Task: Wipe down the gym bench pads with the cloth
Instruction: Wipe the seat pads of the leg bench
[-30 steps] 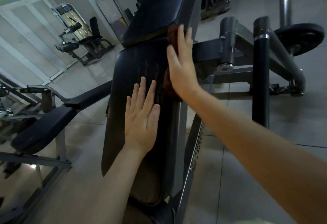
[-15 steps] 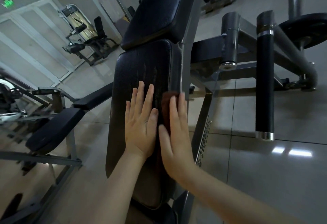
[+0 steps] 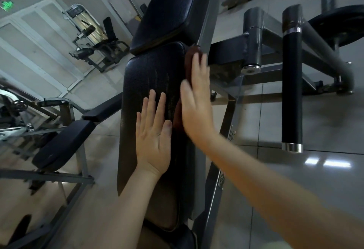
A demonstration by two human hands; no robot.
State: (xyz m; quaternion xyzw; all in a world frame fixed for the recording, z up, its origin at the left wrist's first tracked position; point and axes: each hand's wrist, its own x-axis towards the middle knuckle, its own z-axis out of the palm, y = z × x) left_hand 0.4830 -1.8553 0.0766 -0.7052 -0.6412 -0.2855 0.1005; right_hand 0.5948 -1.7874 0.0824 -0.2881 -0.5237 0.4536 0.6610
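1. Along the three-o'clock edge of the back pad (image 3: 149, 83), the right hand (image 3: 197, 111) presses a dark red cloth (image 3: 189, 61) flat, fingers straight.
2. The left hand (image 3: 153, 140) lies released, palm down, at the pad's centre.
3. Edge-wiping, I'd judge; the head pad (image 3: 173, 12) at twelve o'clock looks next.

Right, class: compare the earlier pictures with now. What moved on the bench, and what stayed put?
The right hand, pressing the cloth flat, slid back up the right edge of the long pad, from beside the left hand towards the upper pad. Nothing gripped or released. The left hand stayed flat on it.
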